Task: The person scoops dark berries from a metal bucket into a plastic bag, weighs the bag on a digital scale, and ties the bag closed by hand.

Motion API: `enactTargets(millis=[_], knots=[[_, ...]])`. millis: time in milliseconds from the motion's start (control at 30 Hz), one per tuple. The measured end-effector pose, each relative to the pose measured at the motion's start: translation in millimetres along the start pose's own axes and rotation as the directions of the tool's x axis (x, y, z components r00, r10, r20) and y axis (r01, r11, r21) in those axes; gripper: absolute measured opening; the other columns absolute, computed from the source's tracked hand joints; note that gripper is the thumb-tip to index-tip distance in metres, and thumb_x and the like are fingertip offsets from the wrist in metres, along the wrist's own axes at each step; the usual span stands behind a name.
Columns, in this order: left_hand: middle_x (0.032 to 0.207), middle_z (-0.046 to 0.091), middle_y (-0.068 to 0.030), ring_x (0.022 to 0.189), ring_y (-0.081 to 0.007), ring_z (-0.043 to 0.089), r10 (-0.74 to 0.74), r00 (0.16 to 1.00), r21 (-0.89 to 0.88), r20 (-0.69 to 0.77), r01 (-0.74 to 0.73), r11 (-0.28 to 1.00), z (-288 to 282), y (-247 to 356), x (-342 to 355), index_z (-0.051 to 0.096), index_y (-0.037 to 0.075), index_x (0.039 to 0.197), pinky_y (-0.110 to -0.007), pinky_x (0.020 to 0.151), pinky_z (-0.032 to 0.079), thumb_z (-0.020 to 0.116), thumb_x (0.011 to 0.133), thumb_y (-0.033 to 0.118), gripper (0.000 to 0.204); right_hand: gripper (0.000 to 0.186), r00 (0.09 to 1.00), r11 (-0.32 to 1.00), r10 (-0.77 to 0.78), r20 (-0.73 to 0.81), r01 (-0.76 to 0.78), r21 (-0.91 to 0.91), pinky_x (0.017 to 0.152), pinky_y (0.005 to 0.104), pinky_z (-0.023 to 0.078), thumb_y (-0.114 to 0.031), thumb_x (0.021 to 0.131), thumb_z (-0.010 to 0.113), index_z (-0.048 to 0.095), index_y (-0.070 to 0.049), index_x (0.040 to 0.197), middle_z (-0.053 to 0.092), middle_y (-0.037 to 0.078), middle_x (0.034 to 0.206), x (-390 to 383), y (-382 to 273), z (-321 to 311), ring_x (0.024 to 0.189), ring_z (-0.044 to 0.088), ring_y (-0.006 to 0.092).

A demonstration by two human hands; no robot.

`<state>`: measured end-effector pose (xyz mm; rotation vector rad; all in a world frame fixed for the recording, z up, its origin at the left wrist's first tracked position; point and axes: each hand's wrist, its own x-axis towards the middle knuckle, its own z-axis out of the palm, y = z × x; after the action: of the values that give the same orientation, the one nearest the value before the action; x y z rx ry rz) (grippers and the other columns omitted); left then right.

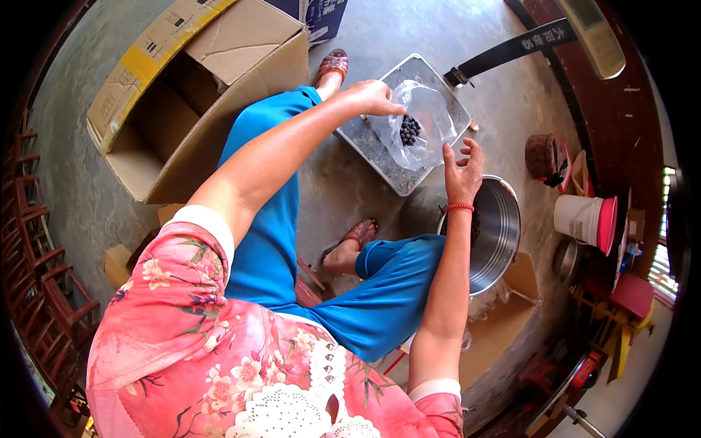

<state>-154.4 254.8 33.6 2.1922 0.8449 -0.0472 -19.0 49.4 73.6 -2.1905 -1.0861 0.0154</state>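
Observation:
A clear plastic bag [439, 109] with a cluster of small dark round pieces [410, 131] in it sits on the metal platform of a scale [401, 182]. My left hand [374, 98] pinches the bag's rim on its left side between thumb and fingers. At the bag's right edge is my right hand [463, 171], its thumb and fingers apart and curved upward. The thumb is very close to the plastic; whether it touches cannot be made out. Below my right hand stands a shiny metal bucket [500, 233] with dark contents, partly hidden by my forearm.
The scale's dark post [515, 55] rises toward its display head [595, 33]. A large open cardboard box [248, 95] lies at the left, another box [496, 339] beside the bucket. A white-and-red pail [580, 219] and a brown container [545, 157] stand at the right.

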Motion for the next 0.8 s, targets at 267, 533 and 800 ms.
enactTargets(millis=[267,533,800], knots=[[0.078,0.062,-0.0178,0.077,-0.0285,0.06,0.007,0.999,0.033,-0.053,-0.005,0.999,14.2,-4.2,3.8,0.063,0.0,0.083,-0.036,0.069,0.045,0.057,0.068,0.051,0.054,0.049,0.998,0.998,-0.057,0.038,0.058,-0.038,0.061,0.0307,0.043,-0.03,0.065,0.071,0.05,-0.006,0.102,0.051,0.009,0.087,-1.6,-2.1,5.2,0.07,0.051,0.0196],[0.066,0.06,-0.0148,0.062,-0.0239,0.058,0.116,0.988,-0.12,-0.102,-0.128,0.984,21.1,-9.5,7.1,0.062,0.0,0.075,-0.035,0.059,0.044,0.063,0.069,0.033,0.033,0.041,0.984,0.99,-0.138,0.108,0.141,-0.02,0.071,0.0338,0.043,-0.024,0.064,0.07,0.054,-0.008,0.098,0.051,0.011,0.092,-0.5,5.4,14.9,0.083,0.051,0.0247],[0.051,0.05,-0.0034,0.051,-0.0102,0.046,0.13,0.987,-0.219,-0.094,-0.148,0.965,-8.3,7.9,-10.5,0.055,0.002,0.059,-0.028,0.048,0.037,0.067,0.065,0.035,0.035,0.011,0.962,0.983,-0.177,0.207,0.182,-0.006,0.073,0.0314,0.042,-0.013,0.069,0.063,0.059,-0.008,0.077,0.054,0.008,0.087,-1.2,23.5,25.0,0.083,0.053,0.0229]])
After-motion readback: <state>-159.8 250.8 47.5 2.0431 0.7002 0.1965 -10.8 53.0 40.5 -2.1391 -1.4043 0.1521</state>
